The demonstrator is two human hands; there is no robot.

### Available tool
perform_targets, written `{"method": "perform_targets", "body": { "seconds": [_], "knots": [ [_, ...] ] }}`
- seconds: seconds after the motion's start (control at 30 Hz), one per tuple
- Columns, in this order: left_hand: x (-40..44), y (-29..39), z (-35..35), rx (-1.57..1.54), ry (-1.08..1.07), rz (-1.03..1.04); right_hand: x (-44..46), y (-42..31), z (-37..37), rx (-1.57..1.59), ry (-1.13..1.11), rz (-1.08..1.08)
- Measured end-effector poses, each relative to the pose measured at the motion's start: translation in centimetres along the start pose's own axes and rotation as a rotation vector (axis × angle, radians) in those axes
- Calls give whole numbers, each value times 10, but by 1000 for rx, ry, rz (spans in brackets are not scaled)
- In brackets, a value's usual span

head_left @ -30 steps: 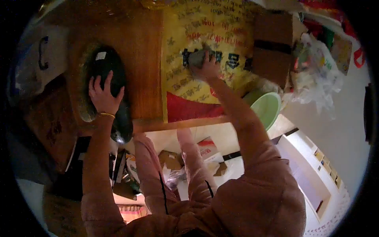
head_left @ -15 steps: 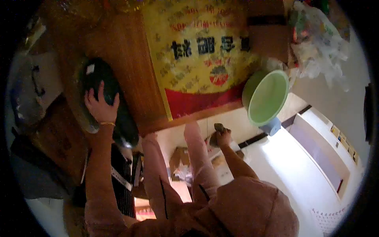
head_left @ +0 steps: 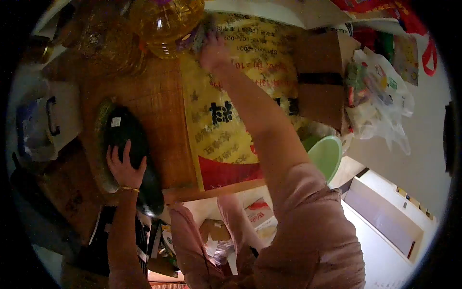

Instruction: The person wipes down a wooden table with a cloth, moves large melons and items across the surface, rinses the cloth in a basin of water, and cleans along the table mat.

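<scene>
My left hand (head_left: 126, 168) lies with spread fingers on top of a large, long dark green melon or gourd (head_left: 126, 127) that carries a small white label. Beside it on the left is a paler greenish, long rounded thing (head_left: 102, 144), partly covered. My right arm stretches over a yellow and red printed sack (head_left: 211, 144) lying flat on the wooden table (head_left: 163, 111). At the sack's far edge my right hand (head_left: 214, 53) is blurred, next to a greyish-purple thing (head_left: 195, 41) and a big bottle of yellow oil (head_left: 166, 29). Its fingers are not clear.
A green basin (head_left: 327, 156) stands at the right edge, partly behind my arm. Behind it are a cardboard box (head_left: 317, 58) and a plastic bag (head_left: 380, 96). More clear bottles (head_left: 106, 48) stand at the far left, above a white container (head_left: 62, 108).
My right hand has moved from below the table's front edge, where it held a dark brownish thing, to the sack's far edge. The view has tilted toward the back; my left hand stays on the melon.
</scene>
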State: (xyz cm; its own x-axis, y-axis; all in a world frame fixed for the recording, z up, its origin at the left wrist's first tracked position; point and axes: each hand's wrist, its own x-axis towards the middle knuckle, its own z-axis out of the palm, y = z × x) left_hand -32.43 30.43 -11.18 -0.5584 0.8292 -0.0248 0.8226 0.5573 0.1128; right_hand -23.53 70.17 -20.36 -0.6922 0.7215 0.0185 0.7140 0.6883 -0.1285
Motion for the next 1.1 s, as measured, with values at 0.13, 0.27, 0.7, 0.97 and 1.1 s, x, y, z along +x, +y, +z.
{"method": "perform_targets", "body": {
  "seconds": [0.13,0.27,0.7,0.97,1.1],
  "knots": [
    [3,1,0,-9,-23,-9,37,24,29,-210,-404,-87],
    [1,-3,8,11,-5,-8,61,100,10,-334,-284,74],
    [-4,0,14,60,-47,26,-140,236,15,-517,-330,446],
    [-4,7,4,133,9,99,-559,91,33,-52,-319,1073],
    [-4,1,15,174,51,76,-683,79,-43,139,-669,1495]
  ]
}}
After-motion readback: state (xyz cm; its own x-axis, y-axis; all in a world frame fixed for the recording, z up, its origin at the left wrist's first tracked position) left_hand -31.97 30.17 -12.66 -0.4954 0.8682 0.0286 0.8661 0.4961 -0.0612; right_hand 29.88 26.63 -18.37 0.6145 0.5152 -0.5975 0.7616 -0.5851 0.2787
